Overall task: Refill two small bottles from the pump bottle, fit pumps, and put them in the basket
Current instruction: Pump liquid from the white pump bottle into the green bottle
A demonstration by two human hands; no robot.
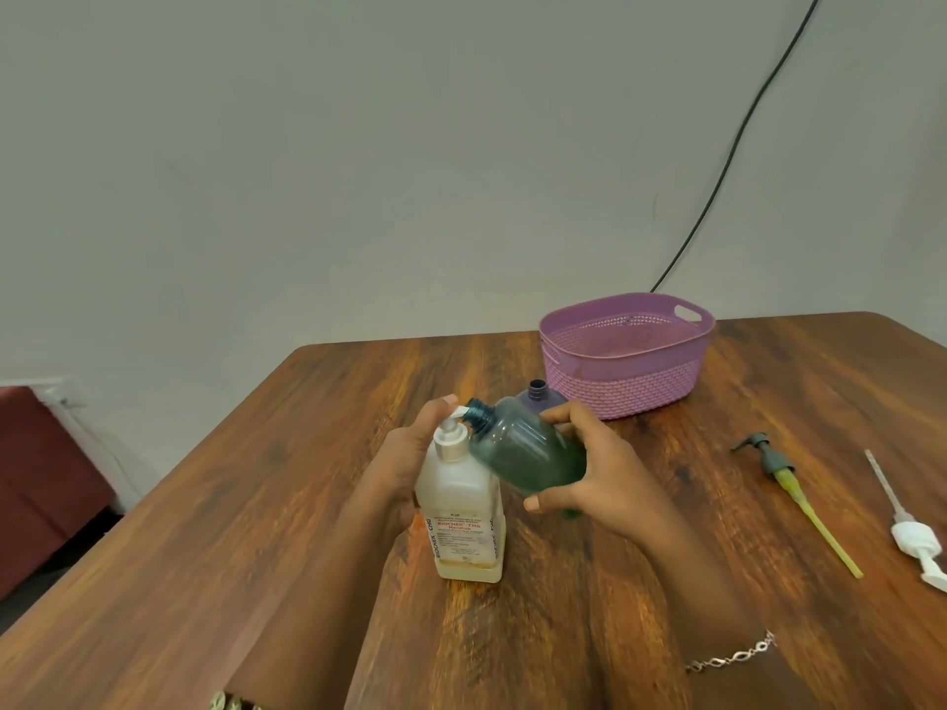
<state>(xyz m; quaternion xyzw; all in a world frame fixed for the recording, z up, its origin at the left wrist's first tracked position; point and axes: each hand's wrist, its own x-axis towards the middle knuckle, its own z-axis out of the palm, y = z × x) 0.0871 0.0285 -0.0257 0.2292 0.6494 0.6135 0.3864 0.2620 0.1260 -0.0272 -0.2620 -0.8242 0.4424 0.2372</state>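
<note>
A white pump bottle (464,515) with a red-lettered label stands on the wooden table (256,504). My left hand (410,453) is behind it, with fingers up at its pump head (453,417). My right hand (589,468) grips a small teal bottle (528,453), tilted so its open neck meets the pump's spout. A small purple bottle (540,397) without a cap stands just behind, mostly hidden. The pink basket (622,386) sits empty at the back.
Two loose pumps lie on the table to the right: a grey one with a yellow tube (799,494) and a white one (912,535) near the right edge. A black cable (738,140) runs down the wall behind the basket.
</note>
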